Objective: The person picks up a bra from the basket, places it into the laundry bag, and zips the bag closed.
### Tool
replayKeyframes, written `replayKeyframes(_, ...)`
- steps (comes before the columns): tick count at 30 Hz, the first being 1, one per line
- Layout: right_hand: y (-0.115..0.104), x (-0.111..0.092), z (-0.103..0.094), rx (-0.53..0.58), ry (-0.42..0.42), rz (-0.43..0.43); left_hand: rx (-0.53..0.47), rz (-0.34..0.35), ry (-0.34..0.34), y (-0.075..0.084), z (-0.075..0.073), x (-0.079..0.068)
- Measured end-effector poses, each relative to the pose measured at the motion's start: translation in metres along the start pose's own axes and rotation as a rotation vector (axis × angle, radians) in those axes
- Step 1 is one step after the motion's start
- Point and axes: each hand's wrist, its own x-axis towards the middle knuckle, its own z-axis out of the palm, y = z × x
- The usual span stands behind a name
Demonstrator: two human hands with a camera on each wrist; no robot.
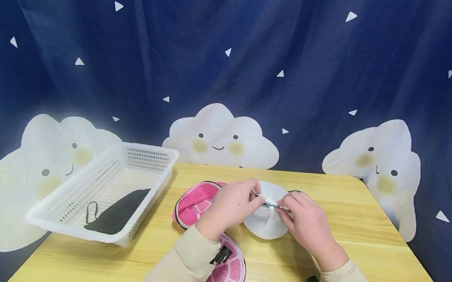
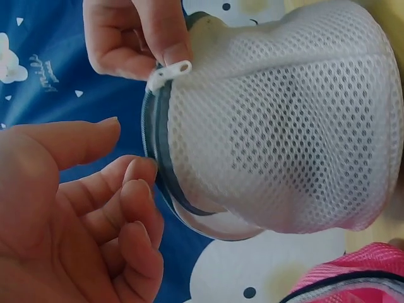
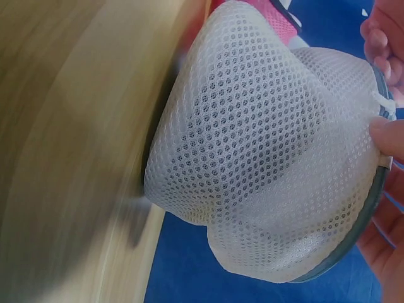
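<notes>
A white mesh laundry bag (image 1: pixel 268 226) stands over the table in front of me, its rounded side toward me. A grey zipper (image 2: pixel 163 145) runs round its rim, with a white zipper pull (image 2: pixel 173 73) on it. My right hand (image 1: pixel 309 225) pinches the zipper band beside the pull, thumb on the mesh. At the other side of the rim is my left hand (image 1: pixel 234 205). Its fingers are loosely bent, one fingertip right at the zipper edge, and the thumb stands apart. Something darker shows faintly through the mesh in the left wrist view.
An unzipped pink mesh bag (image 1: pixel 190 206) lies left of the white one, its round pink flap (image 1: pixel 232 270) partly under my left forearm. Further left stands a white plastic basket (image 1: pixel 165 171) holding a black cloth item (image 1: pixel 122 214) with a thin strap. A blue curtain (image 1: pixel 315 99) hangs behind the table.
</notes>
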Motion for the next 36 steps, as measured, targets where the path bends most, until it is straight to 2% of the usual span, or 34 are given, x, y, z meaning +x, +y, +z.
replayKeyframes(5, 0.000, -0.001, 0.002, 0.002, 0.027, -0.001, 0.022, 0.044, -0.012, 0.007, 0.001, -0.003)
replayKeyframes(10, -0.001, -0.001, 0.002, -0.010, 0.025, 0.035, 0.055, 0.075, -0.010, 0.012, 0.003, -0.006)
replayKeyframes(16, -0.004, 0.000, 0.001, -0.022, 0.019, 0.060, 0.100, 0.079, -0.008, 0.015, 0.007, -0.007)
replayKeyframes(25, -0.005, 0.000, 0.003, 0.016, 0.028, 0.032, 0.156, 0.087, 0.016, 0.018, 0.016, -0.007)
replayKeyframes(36, -0.007, 0.000, 0.003, 0.025, 0.017, 0.020, 0.197, 0.064, 0.043, 0.023, 0.020, -0.007)
